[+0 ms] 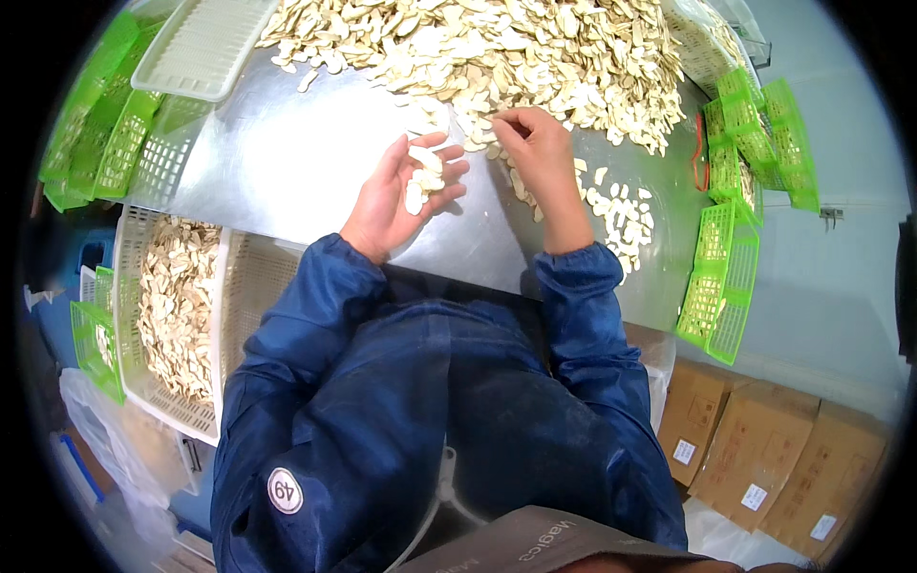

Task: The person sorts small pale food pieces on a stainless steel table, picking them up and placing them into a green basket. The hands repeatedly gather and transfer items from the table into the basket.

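Observation:
Several pale dried slices (428, 172) lie across the upturned palm and fingers of my left hand (412, 190), which is held over the steel table (308, 154). To its right, my right hand (541, 154) is palm down at the near edge of a large heap of the same slices (516, 50). Its thumb and index finger are bent together at the slices; whether a slice is between them cannot be told. A smaller scatter of slices (627, 222) lies on the table right of my right forearm.
A white tray (204, 46) stands at the upper left, near green baskets (125, 143). White crates, one filled with slices (179, 308), sit at the lower left. More green baskets (716, 279) line the table's right edge. Cardboard boxes (759, 448) stand at the lower right.

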Available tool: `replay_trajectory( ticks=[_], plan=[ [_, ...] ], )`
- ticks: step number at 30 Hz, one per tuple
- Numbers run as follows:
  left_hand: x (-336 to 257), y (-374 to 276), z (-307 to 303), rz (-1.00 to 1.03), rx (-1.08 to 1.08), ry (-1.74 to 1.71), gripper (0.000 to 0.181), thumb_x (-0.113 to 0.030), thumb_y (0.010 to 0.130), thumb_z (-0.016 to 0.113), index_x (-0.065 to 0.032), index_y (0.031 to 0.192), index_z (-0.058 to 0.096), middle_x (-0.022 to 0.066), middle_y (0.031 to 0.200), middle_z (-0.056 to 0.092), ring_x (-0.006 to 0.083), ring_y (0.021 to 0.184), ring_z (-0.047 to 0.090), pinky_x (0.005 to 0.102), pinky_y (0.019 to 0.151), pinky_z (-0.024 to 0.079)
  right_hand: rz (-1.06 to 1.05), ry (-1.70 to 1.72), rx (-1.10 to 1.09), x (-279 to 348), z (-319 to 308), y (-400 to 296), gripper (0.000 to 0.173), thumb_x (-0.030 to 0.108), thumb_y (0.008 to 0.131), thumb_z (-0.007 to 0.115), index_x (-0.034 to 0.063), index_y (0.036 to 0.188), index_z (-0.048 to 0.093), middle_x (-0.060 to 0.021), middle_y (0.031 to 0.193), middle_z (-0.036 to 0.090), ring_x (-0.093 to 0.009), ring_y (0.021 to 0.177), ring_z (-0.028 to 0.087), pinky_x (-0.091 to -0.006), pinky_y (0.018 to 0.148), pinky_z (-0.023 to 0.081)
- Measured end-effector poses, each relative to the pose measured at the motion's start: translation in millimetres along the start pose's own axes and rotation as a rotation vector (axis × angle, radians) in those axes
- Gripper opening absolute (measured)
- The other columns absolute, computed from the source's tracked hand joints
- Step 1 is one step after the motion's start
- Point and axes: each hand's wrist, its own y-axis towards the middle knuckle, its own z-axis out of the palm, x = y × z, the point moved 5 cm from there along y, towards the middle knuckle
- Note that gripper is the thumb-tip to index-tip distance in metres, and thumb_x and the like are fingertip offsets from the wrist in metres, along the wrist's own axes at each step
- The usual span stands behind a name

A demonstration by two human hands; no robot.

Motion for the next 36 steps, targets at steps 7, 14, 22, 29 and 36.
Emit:
replay_trajectory(
  ticks=[7, 14, 22, 29, 36],
  plan=[
    [1.0, 1.1, -17.0, 0.017, -0.028, -0.016, 0.041, -0.039, 0.111, 0.040, -0.0047, 0.128, 0.055, 0.0118, 0.109, 0.060, 0.0215, 0.085, 0.059, 0.0297, 0.065, 0.051, -0.168, -0.412, 0.000, -22.4, 4.7, -1.9, 0.018, 0.022, 0.082, 0.074, 0.0056, 0.090, 0.075, -0.0132, 0.093, 0.069, -0.035, 0.084, 0.068, -0.0435, 0.076, 0.054],
    [0.2, 2.4, -16.2, 0.014, 0.033, -0.082, 0.039, -0.039, 0.111, 0.038, -0.0062, 0.123, 0.056, 0.0110, 0.102, 0.059, 0.0199, 0.079, 0.056, 0.0285, 0.060, 0.045, 0.047, -0.212, 0.024, -29.1, -4.7, -10.4, 0.022, 0.024, 0.085, 0.072, 0.0031, 0.089, 0.075, -0.0150, 0.085, 0.071, -0.032, 0.078, 0.068, -0.0403, 0.071, 0.052],
    [5.4, 4.5, -14.2, -0.072, 0.105, -0.035, 0.048, -0.040, 0.111, 0.035, -0.0030, 0.139, 0.048, 0.0176, 0.124, 0.060, 0.0293, 0.105, 0.065, 0.0397, 0.082, 0.058, 0.045, -0.009, 0.129, 7.1, 8.8, -6.1, 0.030, 0.030, 0.089, 0.074, 0.0014, 0.095, 0.075, -0.0084, 0.079, 0.069, -0.016, 0.068, 0.063, -0.0299, 0.063, 0.049],
    [4.7, 2.1, -16.8, -0.047, 0.045, -0.066, 0.036, -0.033, 0.111, 0.038, -0.0059, 0.131, 0.052, 0.0123, 0.110, 0.063, 0.0215, 0.089, 0.061, 0.0303, 0.065, 0.051, -0.223, -0.404, -0.078, -11.2, 26.2, -5.0, 0.029, 0.032, 0.073, 0.081, 0.0074, 0.083, 0.070, -0.0099, 0.083, 0.064, -0.031, 0.083, 0.066, -0.0438, 0.073, 0.051],
    [5.4, 3.1, -18.7, -0.054, 0.053, -0.100, 0.035, -0.032, 0.110, 0.040, -0.0060, 0.129, 0.054, 0.0114, 0.107, 0.063, 0.0216, 0.088, 0.061, 0.0313, 0.065, 0.051, 0.124, 0.005, 0.046, -32.0, 19.4, -16.9, 0.021, 0.019, 0.080, 0.081, 0.0035, 0.089, 0.069, -0.0085, 0.081, 0.069, -0.020, 0.071, 0.066, -0.0334, 0.064, 0.052]
  ],
)
